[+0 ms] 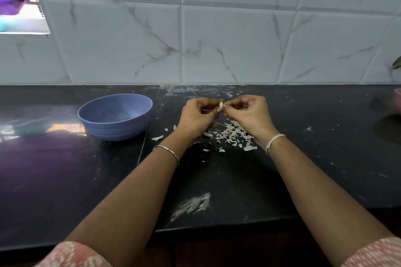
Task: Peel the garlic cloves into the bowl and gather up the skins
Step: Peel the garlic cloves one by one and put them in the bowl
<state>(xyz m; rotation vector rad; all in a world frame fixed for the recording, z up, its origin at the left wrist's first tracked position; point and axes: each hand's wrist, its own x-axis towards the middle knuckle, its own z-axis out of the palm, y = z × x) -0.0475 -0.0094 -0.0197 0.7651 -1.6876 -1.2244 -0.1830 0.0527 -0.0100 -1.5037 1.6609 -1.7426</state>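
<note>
Garlic clove (221, 105): raised above the black countertop (238, 180), pinched between both hands. Left hand (196, 115): fingers curled, thumb and forefinger clamped on the lower part of the clove. Right hand (249, 115): fingers curled, fingertips closed on the clove's right side, touching those of the left hand. Loose skins (232, 134): scattered on the countertop directly below and just in front of the hands, a few stray flakes further left. Blue bowl (115, 125): upright on the countertop, left of the hands, apart from them. Metal bracelet (167, 151) on left wrist; pale thread band (274, 140) on right wrist. Marbled wall tiles (217, 39) behind.
</note>
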